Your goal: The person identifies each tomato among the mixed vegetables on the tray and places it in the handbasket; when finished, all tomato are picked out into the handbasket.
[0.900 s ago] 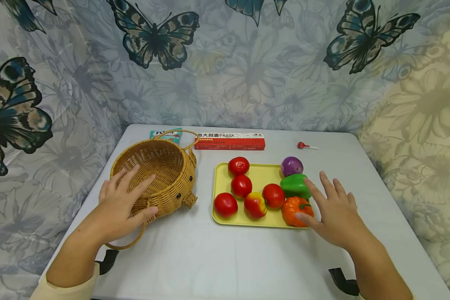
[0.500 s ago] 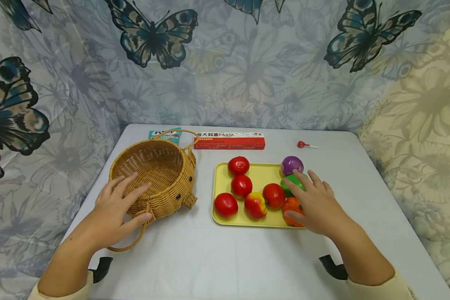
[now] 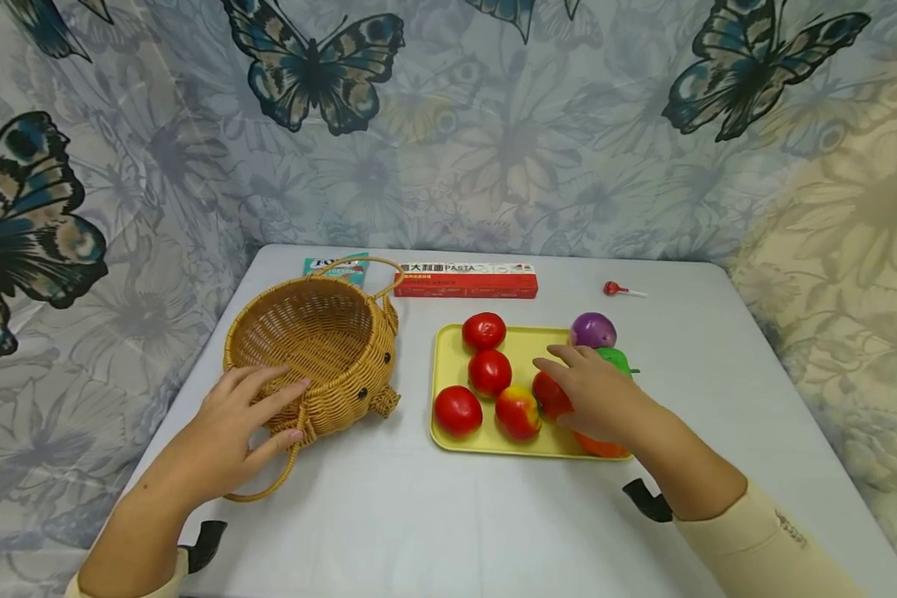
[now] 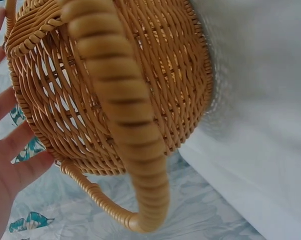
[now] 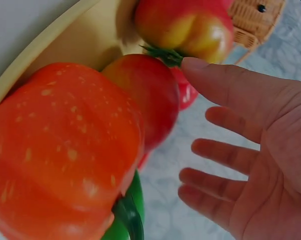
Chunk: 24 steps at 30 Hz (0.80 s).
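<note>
My left hand (image 3: 227,436) lies at the near-left rim of a wicker basket (image 3: 351,378) with an animal face. In the left wrist view its spread fingers touch the basket's edge, beside a thick wrapped handle (image 4: 123,95). My right hand (image 3: 598,399) hovers over the right part of a yellow tray (image 3: 526,339), fingers extended and holding nothing. Right beside it are a round red fruit (image 3: 549,397) and an orange pumpkin (image 5: 65,150). A red-and-yellow fruit (image 3: 518,413) lies to its left. The hand partly hides the pumpkin and a green bell pepper (image 3: 615,359).
Several red tomato-like fruits (image 3: 489,372) occupy the tray's left side, and a purple onion (image 3: 594,330) sits at its back right. Behind stand a red pasta box (image 3: 467,285), a teal packet (image 3: 347,270) and a lollipop (image 3: 613,288). A patterned cloth hangs behind the table.
My right hand has moved left from the tray's right edge to above the round red fruit. My left hand has shifted slightly down along the basket's rim. The tray's contents have not moved.
</note>
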Each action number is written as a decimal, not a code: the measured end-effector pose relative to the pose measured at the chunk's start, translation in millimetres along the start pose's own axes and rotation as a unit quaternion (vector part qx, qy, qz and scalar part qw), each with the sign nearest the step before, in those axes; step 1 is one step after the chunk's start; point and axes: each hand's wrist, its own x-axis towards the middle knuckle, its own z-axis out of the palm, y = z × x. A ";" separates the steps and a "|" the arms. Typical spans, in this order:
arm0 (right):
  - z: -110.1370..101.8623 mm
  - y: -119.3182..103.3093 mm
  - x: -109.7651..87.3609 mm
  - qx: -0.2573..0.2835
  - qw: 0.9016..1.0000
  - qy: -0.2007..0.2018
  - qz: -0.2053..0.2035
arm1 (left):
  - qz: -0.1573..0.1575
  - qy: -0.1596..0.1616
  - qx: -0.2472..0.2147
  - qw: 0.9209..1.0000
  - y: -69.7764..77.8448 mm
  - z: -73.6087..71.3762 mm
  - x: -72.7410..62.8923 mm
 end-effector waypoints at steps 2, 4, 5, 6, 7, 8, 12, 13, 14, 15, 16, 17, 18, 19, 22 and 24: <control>0.5 -1.6 6.1 0.012 1.000 -0.018 -0.001 | 0.011 0.013 0.001 1.000 -0.3 1.1 -0.8; 1.7 -2.8 11.5 0.013 0.999 -0.032 -0.006 | 0.022 0.024 0.003 0.999 -0.5 2.3 -1.7; 2.4 -3.4 13.7 0.012 0.999 -0.037 -0.009 | 0.028 0.030 0.002 0.999 -0.5 2.8 -2.2; 3.1 -3.7 15.5 0.010 0.999 -0.040 -0.012 | 0.033 0.034 0.002 0.999 -0.6 3.5 -2.4; 4.2 -3.8 17.5 0.007 0.999 -0.041 -0.016 | 0.036 0.036 0.002 0.999 -0.8 4.3 -2.6; 5.1 -4.0 19.2 0.005 0.999 -0.043 -0.017 | 0.039 0.040 0.001 0.998 -1.1 5.0 -2.8; 7.4 -5.2 25.4 -0.007 0.999 -0.048 -0.016 | 0.046 0.051 0.003 0.998 -1.2 6.6 -3.3; 7.6 -5.6 26.9 -0.011 0.999 -0.051 -0.016 | 0.048 0.053 0.003 0.997 -1.0 6.9 -3.5; 7.8 -6.0 28.3 -0.015 0.998 -0.054 -0.015 | 0.050 0.056 0.002 0.997 -0.9 7.0 -3.9; 7.9 -6.2 29.6 -0.020 0.998 -0.055 -0.017 | 0.051 0.059 0.002 0.997 -0.5 7.3 -4.3; 7.9 -6.5 30.7 -0.023 0.998 -0.056 -0.017 | 0.052 0.062 0.001 0.997 -0.4 7.7 -4.7; 7.9 -6.6 31.6 -0.026 0.998 -0.058 -0.017 | 0.052 0.065 0.000 0.997 -0.2 8.3 -5.1; 7.9 -6.7 32.6 -0.029 0.998 -0.060 -0.017 | 0.052 0.067 -0.001 0.996 -0.2 9.0 -5.4; 7.8 -6.8 33.4 -0.031 0.997 -0.062 -0.017 | 0.051 0.069 -0.002 0.996 -0.1 9.7 -5.8; 7.1 -6.9 35.5 -0.033 0.997 -0.070 -0.014 | 0.044 0.071 -0.005 0.996 -0.2 11.5 -6.5; 6.6 -6.9 36.7 -0.034 0.996 -0.075 -0.015 | 0.038 0.069 -0.006 0.997 -0.1 12.0 -6.8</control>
